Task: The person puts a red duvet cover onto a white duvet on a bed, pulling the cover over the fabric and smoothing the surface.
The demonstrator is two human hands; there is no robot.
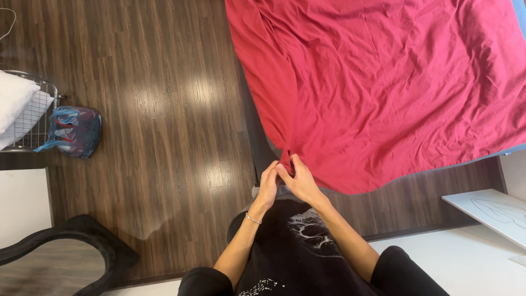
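A large red sheet (383, 82) lies spread and wrinkled over a bed, filling the upper right of the head view. Its near corner hangs toward me. My left hand (268, 186) and my right hand (298, 180) meet at that corner, fingers pinched on the red fabric just below the bed's edge. A thin bracelet sits on my left wrist. A strip of blue bedding (515, 149) shows under the sheet at the right edge.
Dark wood floor (153, 109) stretches to the left. A wire basket (33, 118) with white linen stands at far left, a blue plastic bag (74, 131) beside it. A black curved frame (76, 235) lies bottom left. A white board (487, 211) lies at right.
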